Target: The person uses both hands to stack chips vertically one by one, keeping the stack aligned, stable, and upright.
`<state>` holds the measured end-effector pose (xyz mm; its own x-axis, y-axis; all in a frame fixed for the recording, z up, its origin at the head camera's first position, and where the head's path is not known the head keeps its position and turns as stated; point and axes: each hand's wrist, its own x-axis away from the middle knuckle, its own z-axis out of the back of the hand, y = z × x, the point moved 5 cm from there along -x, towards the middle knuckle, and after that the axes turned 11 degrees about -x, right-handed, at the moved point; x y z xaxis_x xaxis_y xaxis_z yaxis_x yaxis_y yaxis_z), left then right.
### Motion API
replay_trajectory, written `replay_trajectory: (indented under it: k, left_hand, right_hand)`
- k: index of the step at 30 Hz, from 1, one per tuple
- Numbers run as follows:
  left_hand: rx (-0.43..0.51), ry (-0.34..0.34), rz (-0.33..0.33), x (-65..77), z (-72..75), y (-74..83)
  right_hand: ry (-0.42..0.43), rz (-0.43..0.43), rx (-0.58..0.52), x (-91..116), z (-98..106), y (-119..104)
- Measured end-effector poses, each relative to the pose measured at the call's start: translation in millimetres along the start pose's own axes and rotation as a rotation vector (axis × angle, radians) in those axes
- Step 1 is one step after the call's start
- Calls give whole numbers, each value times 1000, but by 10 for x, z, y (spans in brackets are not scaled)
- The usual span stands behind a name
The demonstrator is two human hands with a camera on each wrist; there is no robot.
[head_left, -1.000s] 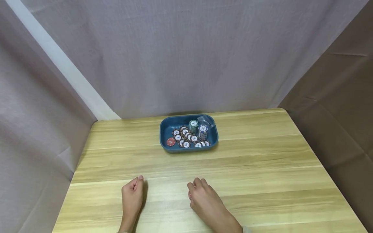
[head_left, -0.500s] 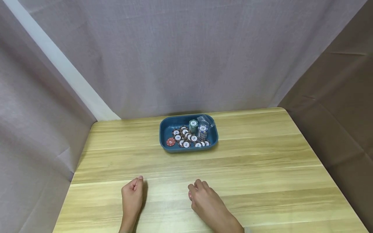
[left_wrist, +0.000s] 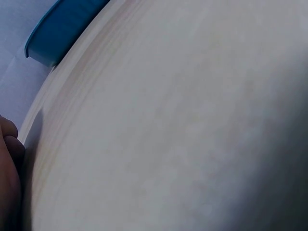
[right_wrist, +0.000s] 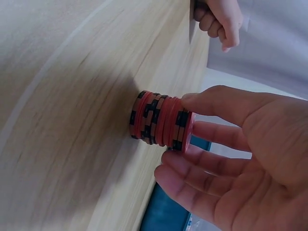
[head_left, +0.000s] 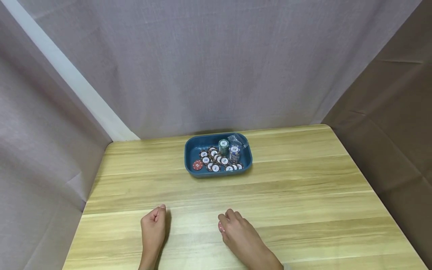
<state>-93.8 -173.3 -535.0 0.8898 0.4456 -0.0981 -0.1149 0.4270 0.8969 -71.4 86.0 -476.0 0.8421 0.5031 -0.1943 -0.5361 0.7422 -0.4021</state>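
With thumb and fingertips around its upper end, my right hand (head_left: 241, 236) grips a stack of red and black-brown poker chips (right_wrist: 161, 120). In the right wrist view the stack is upright, its bottom right at the wooden tabletop. From the head view most of it is hidden under the hand; only a bit of the red top chip (head_left: 221, 227) peeks out by the fingers. My left hand (head_left: 153, 228) rests as a fist on the table to the left, thumb on top. The right wrist view shows its curled fingers too, with no object visible in them.
Toward the table's back edge sits a blue tray (head_left: 216, 175). It holds a green chip stack (head_left: 224, 149), a blue-white chip stack (head_left: 234, 154), several loose dark chips (head_left: 215, 168), one red chip (head_left: 197, 165) and crumpled clear plastic (head_left: 238, 140). Grey curtains (head_left: 209, 75) hang behind.
My right hand has shifted very slightly toward me and to the right, and more of the red chip shows beside its fingers. The left hand and the tray stay put.
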Motion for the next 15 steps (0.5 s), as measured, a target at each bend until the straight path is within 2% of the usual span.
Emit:
replay_trajectory:
  k: [7,11,15]
  left_hand:
    - [-5,0,13,11,9,13]
    - [-3,3,32,1,-48,-143]
    - [-1,-8,29,-23,-122,-321]
  right_hand:
    - [38,33,9,-1,-32,-2]
    - [58,28,30,39,-45,10]
    - [31,-66,-2,139,-53,82]
